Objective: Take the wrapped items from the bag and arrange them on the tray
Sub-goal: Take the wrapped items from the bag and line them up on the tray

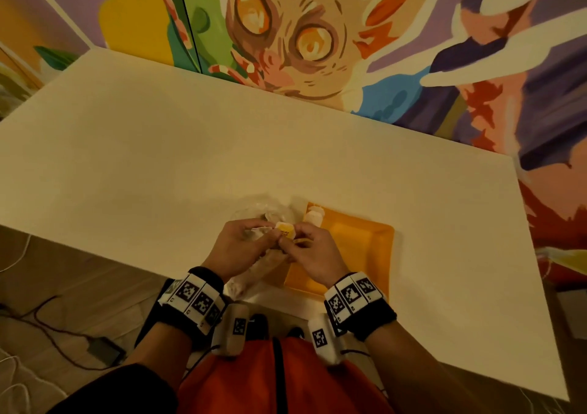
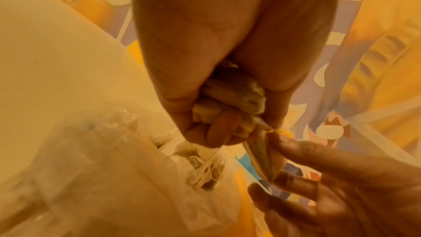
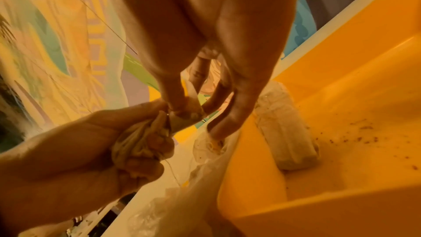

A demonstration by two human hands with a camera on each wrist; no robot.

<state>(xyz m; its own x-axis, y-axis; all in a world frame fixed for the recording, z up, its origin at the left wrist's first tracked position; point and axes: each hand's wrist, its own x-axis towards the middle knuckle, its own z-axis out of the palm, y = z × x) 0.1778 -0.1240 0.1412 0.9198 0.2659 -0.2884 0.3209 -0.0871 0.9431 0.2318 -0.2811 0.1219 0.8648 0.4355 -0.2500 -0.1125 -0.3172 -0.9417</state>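
Both hands meet over the table's front edge, between the clear plastic bag (image 1: 254, 273) and the orange tray (image 1: 359, 254). My left hand (image 1: 247, 243) grips a crumpled bunch of pale wrapped sachets (image 2: 234, 95) in its fist. Thumb and forefinger of my right hand (image 1: 309, 248) pinch one sachet (image 2: 262, 156) that sticks out of that bunch; a yellow tag (image 1: 284, 231) shows between the hands. One wrapped item (image 3: 287, 132) lies on the tray's far left corner. The bag (image 2: 109, 159) lies under the left hand with more pale wrapped pieces inside.
The white table (image 1: 190, 146) stretches away to a painted wall. Dark crumbs dot the tray floor (image 3: 364, 138). Cables and a dark adapter (image 1: 104, 351) lie on the floor at the left. An orange garment (image 1: 273, 382) fills the bottom of the head view.
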